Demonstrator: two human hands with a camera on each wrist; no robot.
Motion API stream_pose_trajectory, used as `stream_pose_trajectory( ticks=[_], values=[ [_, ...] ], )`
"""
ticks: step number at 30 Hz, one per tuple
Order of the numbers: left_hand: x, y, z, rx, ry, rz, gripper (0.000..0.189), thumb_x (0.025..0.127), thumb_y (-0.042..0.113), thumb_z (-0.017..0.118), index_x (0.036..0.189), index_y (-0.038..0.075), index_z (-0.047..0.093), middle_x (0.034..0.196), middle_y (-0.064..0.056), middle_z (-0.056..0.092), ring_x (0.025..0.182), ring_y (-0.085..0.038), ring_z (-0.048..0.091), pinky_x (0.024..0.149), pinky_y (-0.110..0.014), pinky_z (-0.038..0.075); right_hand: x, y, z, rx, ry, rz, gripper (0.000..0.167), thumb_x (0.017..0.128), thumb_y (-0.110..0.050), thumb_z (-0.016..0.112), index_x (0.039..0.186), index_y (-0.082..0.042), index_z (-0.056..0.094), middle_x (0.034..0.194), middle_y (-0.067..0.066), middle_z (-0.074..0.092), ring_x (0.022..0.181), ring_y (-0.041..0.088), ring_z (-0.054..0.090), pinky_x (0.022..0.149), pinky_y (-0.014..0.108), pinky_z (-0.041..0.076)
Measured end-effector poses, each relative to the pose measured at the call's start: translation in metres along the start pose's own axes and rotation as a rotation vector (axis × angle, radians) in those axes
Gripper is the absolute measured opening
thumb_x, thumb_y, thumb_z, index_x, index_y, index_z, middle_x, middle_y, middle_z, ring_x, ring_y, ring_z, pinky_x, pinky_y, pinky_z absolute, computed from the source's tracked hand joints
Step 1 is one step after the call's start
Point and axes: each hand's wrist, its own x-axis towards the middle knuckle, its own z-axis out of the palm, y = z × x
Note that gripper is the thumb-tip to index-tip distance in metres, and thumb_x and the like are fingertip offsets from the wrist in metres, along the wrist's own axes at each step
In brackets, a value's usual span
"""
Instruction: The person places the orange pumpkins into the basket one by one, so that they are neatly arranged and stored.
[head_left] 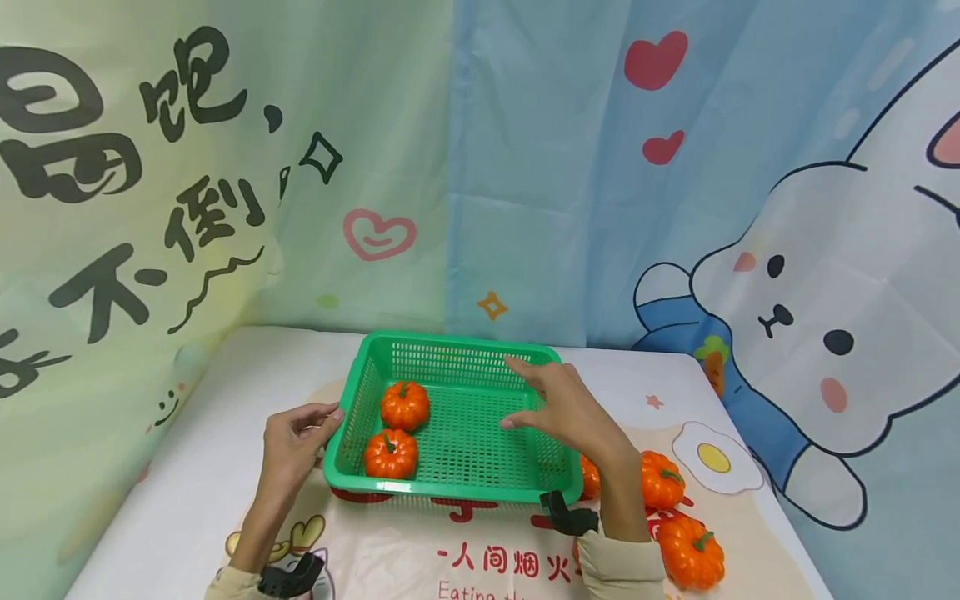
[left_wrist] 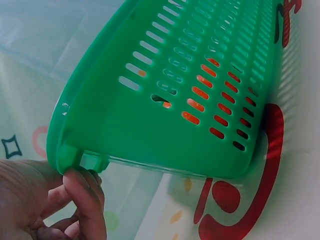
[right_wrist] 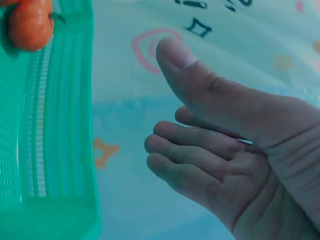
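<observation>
A green plastic basket (head_left: pixel 480 490) with slotted walls sits on the table, tilted a little in the left wrist view. Two small orange pumpkins (head_left: pixel 405 406) with green stems lie inside it at the left. My left hand (head_left: pixel 292 442) grips the basket's left rim between thumb and fingers; the left wrist view shows the fingers at the rim's corner (left_wrist: pixel 67 155). Over the basket's right side hovers my right hand (head_left: pixel 566 408), thumb and fingers spread apart, nothing between them. In the right wrist view that hand (right_wrist: pixel 225 150) appears beside the basket wall.
Several more orange pumpkins (head_left: pixel 690 552) stand right of the basket, near my right forearm, which partly covers one (head_left: pixel 590 477). The printed tablecloth (head_left: pixel 487 533) lies beneath. A patterned curtain (head_left: pixel 517 167) hangs behind the table's back edge.
</observation>
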Motion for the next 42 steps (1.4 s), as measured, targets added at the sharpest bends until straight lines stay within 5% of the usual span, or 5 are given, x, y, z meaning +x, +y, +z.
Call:
stream_pose_trajectory(
  ticks=[13, 30, 36, 39, 42],
  values=[
    [-0.002, 0.002, -0.004, 0.011, 0.008, -0.005, 0.029, 0.103, 0.017, 0.078, 0.122, -0.005, 0.079, 0.090, -0.012, 0.082, 0.062, -0.004, 0.071, 0.046, -0.026, 0.059, -0.054, 0.036, -0.017, -0.025, 0.162, 0.184, 0.083, 0.090, -0.020, 0.092, 0.162, -0.005, 0.051, 0.159, 0.023, 0.059, 0.132, 0.055, 0.066, 0.105, 0.067, 0.059],
    [-0.003, -0.001, -0.003, 0.032, 0.006, -0.001, 0.031, 0.104, 0.018, 0.077, 0.126, -0.004, 0.078, 0.098, -0.014, 0.082, 0.064, -0.005, 0.073, 0.046, -0.027, 0.059, -0.084, 0.069, -0.015, -0.074, 0.183, 0.355, 0.084, 0.091, -0.024, 0.092, 0.162, -0.006, 0.052, 0.154, 0.025, 0.063, 0.131, 0.053, 0.067, 0.108, 0.069, 0.057],
    [-0.002, -0.002, -0.002, 0.026, 0.002, -0.004, 0.030, 0.104, 0.016, 0.077, 0.126, -0.004, 0.078, 0.099, -0.014, 0.081, 0.063, -0.007, 0.074, 0.046, -0.028, 0.060, -0.092, 0.076, -0.012, -0.074, 0.188, 0.348, 0.081, 0.091, -0.023, 0.092, 0.159, -0.003, 0.054, 0.149, 0.028, 0.065, 0.126, 0.053, 0.070, 0.105, 0.069, 0.059],
    [-0.001, -0.003, -0.001, 0.024, -0.006, -0.010, 0.031, 0.104, 0.016, 0.077, 0.128, -0.005, 0.077, 0.103, -0.018, 0.081, 0.064, -0.006, 0.074, 0.046, -0.027, 0.059, -0.096, 0.080, -0.011, -0.075, 0.195, 0.362, 0.079, 0.090, -0.021, 0.092, 0.158, -0.002, 0.055, 0.146, 0.028, 0.068, 0.121, 0.051, 0.072, 0.100, 0.063, 0.063],
    [0.000, -0.003, -0.001, 0.023, -0.010, -0.021, 0.033, 0.104, 0.016, 0.076, 0.129, -0.006, 0.076, 0.105, -0.018, 0.082, 0.065, -0.006, 0.074, 0.046, -0.027, 0.059, -0.101, 0.084, -0.011, -0.081, 0.190, 0.408, 0.080, 0.089, -0.019, 0.092, 0.158, -0.002, 0.055, 0.138, 0.028, 0.072, 0.109, 0.042, 0.071, 0.083, 0.044, 0.067]
  ],
)
